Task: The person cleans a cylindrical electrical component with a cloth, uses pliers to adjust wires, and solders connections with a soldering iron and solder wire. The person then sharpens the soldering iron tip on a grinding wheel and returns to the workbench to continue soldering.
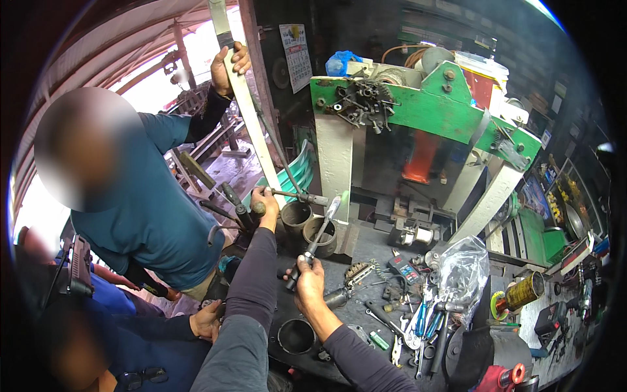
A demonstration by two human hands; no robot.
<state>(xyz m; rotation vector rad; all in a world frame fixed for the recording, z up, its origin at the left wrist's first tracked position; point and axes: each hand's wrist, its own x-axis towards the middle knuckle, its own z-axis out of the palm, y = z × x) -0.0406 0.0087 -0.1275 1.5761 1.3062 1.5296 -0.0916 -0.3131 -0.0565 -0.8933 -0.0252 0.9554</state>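
Note:
My left hand [264,201] is closed around one end of a metal rod [286,193], whose thicker end reaches right above two open metal cylinders [320,243]. In my right hand [308,282] is a long tool with a dark handle [295,274]. Its thin shaft slants up past the right cylinder to a pale, flat tip [334,208]; its exact kind is unclear. Another open cylinder [297,337] stands below my right hand. At the left, a co-worker's hand [230,67] grips a long pale bar [256,134].
A green-and-white press frame [418,104] rises behind the bench. Wrenches [413,336], a red-and-grey meter [403,268] and a clear plastic bag [462,271] crowd the right. A second person's hand [208,320] is close to my left forearm.

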